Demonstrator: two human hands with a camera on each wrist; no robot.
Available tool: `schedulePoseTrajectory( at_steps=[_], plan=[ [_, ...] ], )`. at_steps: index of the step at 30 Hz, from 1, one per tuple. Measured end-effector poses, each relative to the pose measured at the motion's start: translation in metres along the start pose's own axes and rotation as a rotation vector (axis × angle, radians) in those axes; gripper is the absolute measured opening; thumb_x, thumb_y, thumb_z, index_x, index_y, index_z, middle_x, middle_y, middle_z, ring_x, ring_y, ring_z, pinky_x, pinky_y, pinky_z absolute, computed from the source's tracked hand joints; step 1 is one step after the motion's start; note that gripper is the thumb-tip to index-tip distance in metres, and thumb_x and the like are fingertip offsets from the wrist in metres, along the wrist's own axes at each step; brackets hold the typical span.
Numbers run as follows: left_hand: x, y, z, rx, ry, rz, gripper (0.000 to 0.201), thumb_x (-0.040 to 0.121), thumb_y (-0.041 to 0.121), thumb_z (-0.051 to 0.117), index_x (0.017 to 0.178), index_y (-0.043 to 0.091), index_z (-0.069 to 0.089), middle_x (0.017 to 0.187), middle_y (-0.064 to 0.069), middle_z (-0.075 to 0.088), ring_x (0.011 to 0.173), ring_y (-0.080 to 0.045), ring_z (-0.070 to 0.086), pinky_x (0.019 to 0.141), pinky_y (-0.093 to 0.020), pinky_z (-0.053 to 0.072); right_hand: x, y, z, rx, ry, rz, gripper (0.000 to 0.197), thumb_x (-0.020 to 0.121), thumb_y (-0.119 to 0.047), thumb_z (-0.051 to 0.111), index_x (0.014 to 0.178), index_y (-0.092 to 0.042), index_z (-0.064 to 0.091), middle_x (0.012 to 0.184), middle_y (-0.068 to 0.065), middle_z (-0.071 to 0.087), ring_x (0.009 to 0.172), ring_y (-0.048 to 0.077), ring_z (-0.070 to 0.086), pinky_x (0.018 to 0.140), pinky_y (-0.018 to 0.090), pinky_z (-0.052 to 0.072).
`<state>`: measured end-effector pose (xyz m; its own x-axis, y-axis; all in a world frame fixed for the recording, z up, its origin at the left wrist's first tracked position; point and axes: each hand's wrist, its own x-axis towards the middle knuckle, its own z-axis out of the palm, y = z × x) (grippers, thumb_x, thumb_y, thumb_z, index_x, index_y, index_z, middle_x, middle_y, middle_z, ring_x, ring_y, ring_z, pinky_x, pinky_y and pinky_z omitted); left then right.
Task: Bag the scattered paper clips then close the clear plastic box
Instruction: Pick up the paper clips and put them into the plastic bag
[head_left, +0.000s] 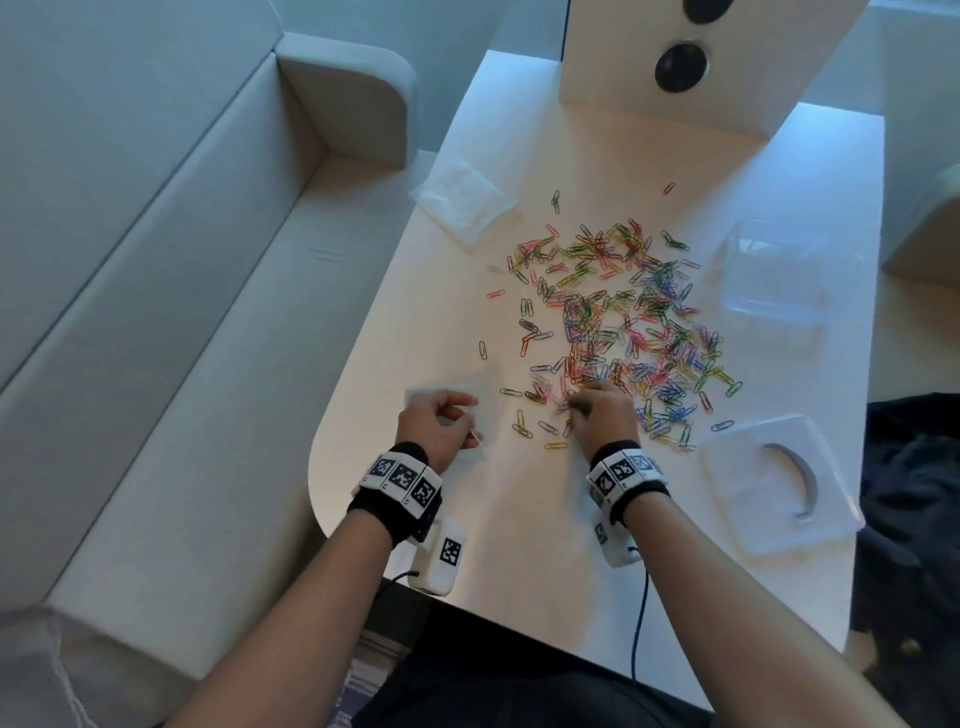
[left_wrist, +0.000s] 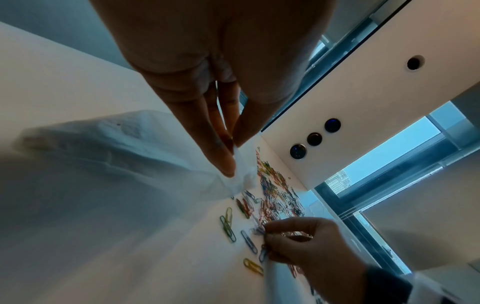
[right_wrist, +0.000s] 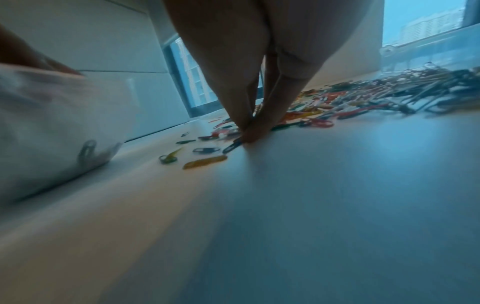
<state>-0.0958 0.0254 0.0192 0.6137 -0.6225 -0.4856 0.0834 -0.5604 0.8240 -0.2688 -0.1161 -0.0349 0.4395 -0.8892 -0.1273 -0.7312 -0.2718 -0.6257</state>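
Note:
Many coloured paper clips (head_left: 613, 322) lie scattered over the middle of the white table (head_left: 519, 545). My left hand (head_left: 457, 415) hovers left of the pile. Its fingertips (left_wrist: 228, 168) pinch the edge of a clear plastic bag (left_wrist: 103, 164), which looks blurred. At least one clip shows inside the bag (right_wrist: 87, 152). My right hand (head_left: 582, 402) reaches into the near edge of the pile. There its fingertips (right_wrist: 248, 134) pinch a few clips against the table. The clear plastic box (head_left: 779, 275) stands open at the right.
A flat clear piece with a curved slot (head_left: 774, 483), seemingly the box's lid, lies at the near right. A second clear bag (head_left: 462, 200) lies at the far left of the table. A white panel with dark round holes (head_left: 680, 67) stands at the back. A sofa (head_left: 182, 260) runs along the left.

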Motion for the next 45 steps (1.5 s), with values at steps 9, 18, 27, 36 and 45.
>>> schedulePoseTrajectory(
  at_steps=[9,18,27,36,45],
  plan=[
    [-0.002,0.012,0.043,0.006,-0.114,0.003,0.02,0.087,-0.004,0.059,0.103,0.006,0.067,0.079,-0.015,0.068,0.067,-0.022,0.071,0.075,-0.035,0.062,-0.003,0.01,-0.03,1.351,-0.119,0.672,0.011,0.085,0.008,0.062,0.093,0.005,0.069,0.103,0.018,0.069,0.091,0.022,0.069,0.073,0.021,0.059],
    [-0.005,0.021,0.076,0.002,-0.147,-0.004,0.021,0.09,-0.003,0.059,0.108,0.004,0.065,0.088,-0.015,0.067,0.074,-0.025,0.07,0.077,-0.037,0.061,-0.022,-0.029,-0.032,0.719,-0.277,0.322,0.009,0.082,-0.002,0.072,0.087,-0.008,0.077,0.08,0.011,0.075,0.073,0.02,0.073,0.071,0.026,0.059],
    [-0.005,0.025,0.071,0.102,-0.161,0.057,0.015,0.092,0.01,0.062,0.104,0.016,0.069,0.081,-0.003,0.067,0.075,-0.024,0.073,0.08,-0.038,0.061,-0.012,-0.061,-0.041,-0.117,-0.344,0.051,0.024,0.09,-0.001,0.054,0.102,-0.01,0.073,0.097,0.009,0.072,0.09,0.022,0.065,0.078,0.028,0.054],
    [-0.004,0.03,0.061,0.117,-0.173,0.068,0.023,0.091,0.001,0.059,0.11,0.008,0.07,0.076,-0.002,0.068,0.067,-0.017,0.069,0.077,-0.032,0.061,0.003,-0.068,-0.07,-0.261,-0.699,-0.113,0.045,0.09,0.006,0.043,0.122,-0.015,0.067,0.118,0.007,0.067,0.107,0.02,0.062,0.094,0.031,0.051],
    [0.005,0.036,0.027,0.179,-0.079,0.111,0.026,0.088,0.012,0.057,0.109,0.021,0.071,0.078,0.002,0.066,0.062,-0.008,0.06,0.059,-0.006,0.047,0.049,-0.013,-0.095,-0.089,-0.214,0.08,0.022,0.088,-0.017,0.065,0.11,-0.018,0.071,0.108,0.004,0.071,0.083,0.013,0.065,0.075,0.022,0.052]
  ],
)
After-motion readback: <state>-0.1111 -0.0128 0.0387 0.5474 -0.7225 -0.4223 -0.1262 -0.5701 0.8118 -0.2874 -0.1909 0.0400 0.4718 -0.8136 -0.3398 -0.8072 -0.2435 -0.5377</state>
